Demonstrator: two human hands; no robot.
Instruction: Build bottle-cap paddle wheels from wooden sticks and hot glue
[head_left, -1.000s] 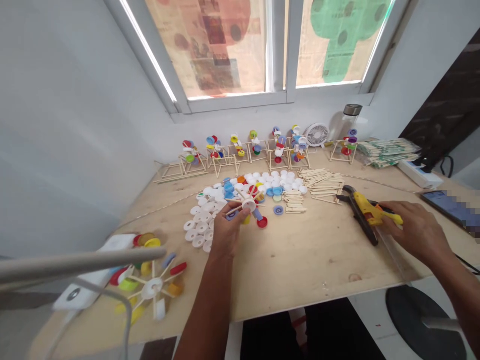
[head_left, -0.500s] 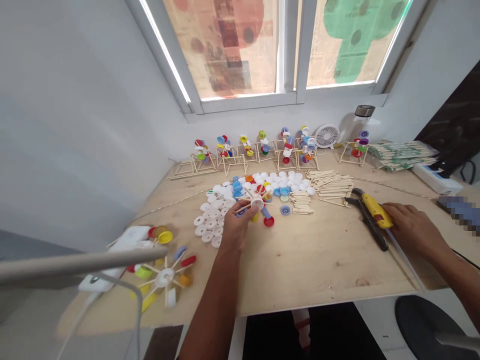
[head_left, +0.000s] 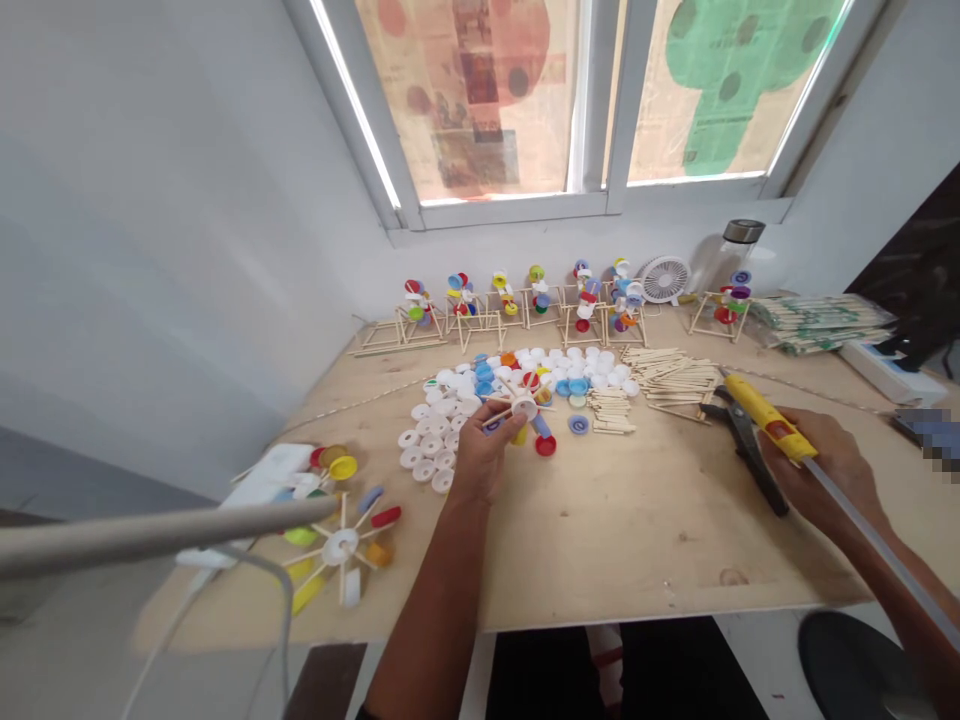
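Clock centred on the spoked wheel you're holding, 12 at the window.

8-9: white power strip, partly behind a blurred grey bar. 8: a second wheel flat on the table, coloured caps at its spoke ends.

8 round to 1: cap pile, mostly white. 10 to 1: row of stick stands, several carrying small cap wheels.

Centre: your left hand has the spoked wheel pinched near its white hub, over the pile edge. Can't tell which coloured caps there are fixed on.

3: short sticks right beside the caps, long sticks past them. 2: fan, then bottle.

3-4: black pliers on the table, just beside your right hand. That hand's fingers are wrapped round the yellow glue gun, nozzle toward 10, clear glue stick trailing toward 4.

3, far out: phone.
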